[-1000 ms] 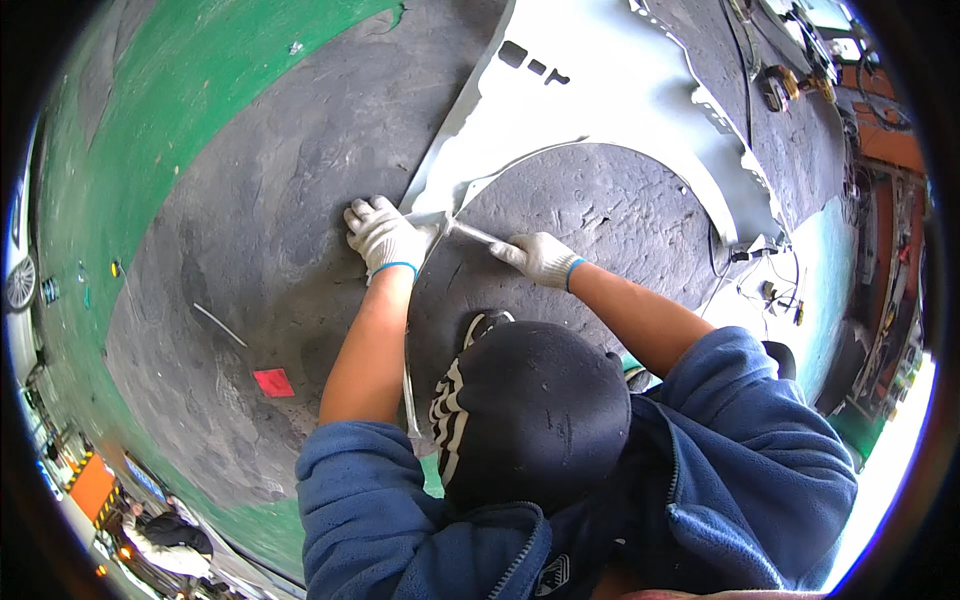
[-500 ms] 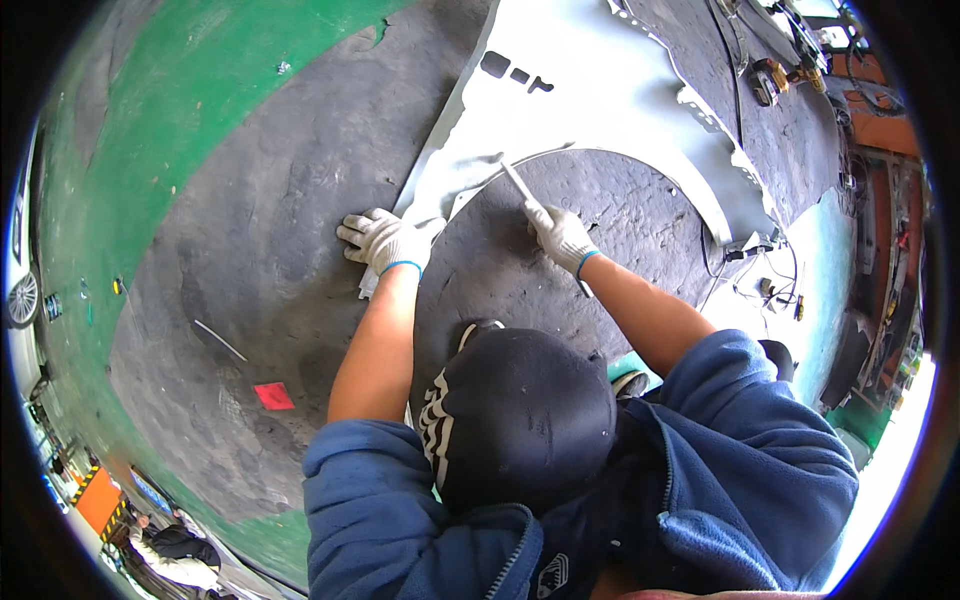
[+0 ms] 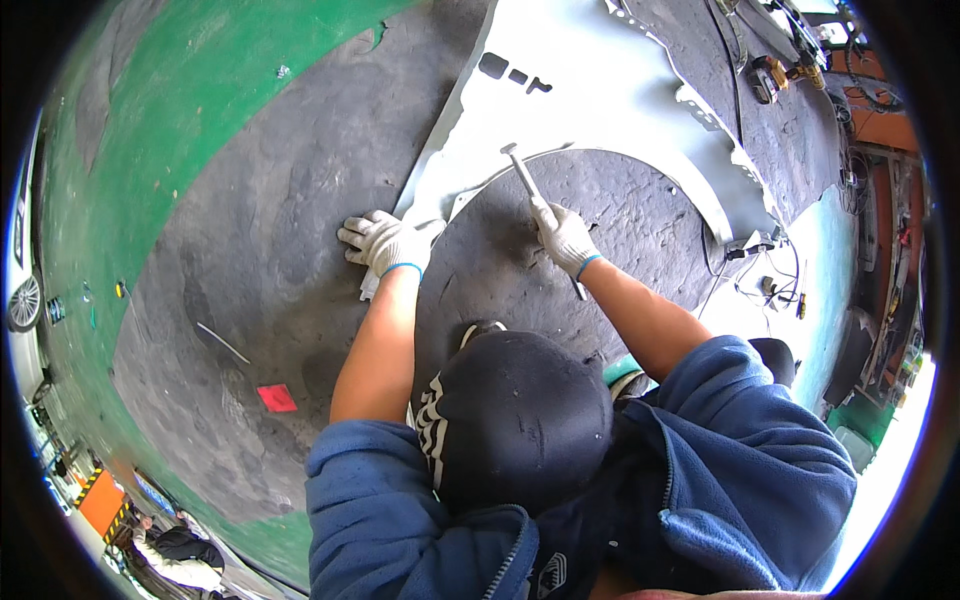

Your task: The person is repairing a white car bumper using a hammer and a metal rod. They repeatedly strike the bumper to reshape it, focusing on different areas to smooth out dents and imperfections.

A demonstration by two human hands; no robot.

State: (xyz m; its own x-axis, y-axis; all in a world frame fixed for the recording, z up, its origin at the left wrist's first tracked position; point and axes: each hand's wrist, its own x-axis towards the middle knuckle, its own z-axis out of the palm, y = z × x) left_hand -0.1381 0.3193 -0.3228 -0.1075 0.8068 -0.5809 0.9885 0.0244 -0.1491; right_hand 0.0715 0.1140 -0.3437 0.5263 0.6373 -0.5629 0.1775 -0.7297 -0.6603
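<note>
Steadying the near, narrow end of a glossy white sheet-metal panel (image 3: 590, 105) with my left hand (image 3: 385, 243), I hold a slim silver-grey metal hammer (image 3: 523, 176) in my right (image 3: 564, 238). Both hands wear off-white knitted gloves with blue cuff trim. The left is open, fingers splayed past the panel's side onto the dark grey mat (image 3: 270, 220); whether anything is under that palm I cannot tell. The right is closed around the handle, with the small head over the panel just beside the rim of its large arch; I cannot tell whether it touches.

The panel lies on the mat, well in from the mat's curved left edge, and runs out of view at the far end. As far as I can judge, the work is under way: the panel is laid out, braced and within the hammer's reach. How much of the rim is finished, I cannot tell; the narrow end looks uneven, so some probably remains.

The panel's broad face is smooth and pale, with dark cut-outs near its left side and a jagged, notched flange on its right. The arch sweeps in a thin, even curve. Beneath, the mat is scuffed and pitted, rougher than the shiny green floor (image 3: 180, 120) beyond its left edge.
</note>
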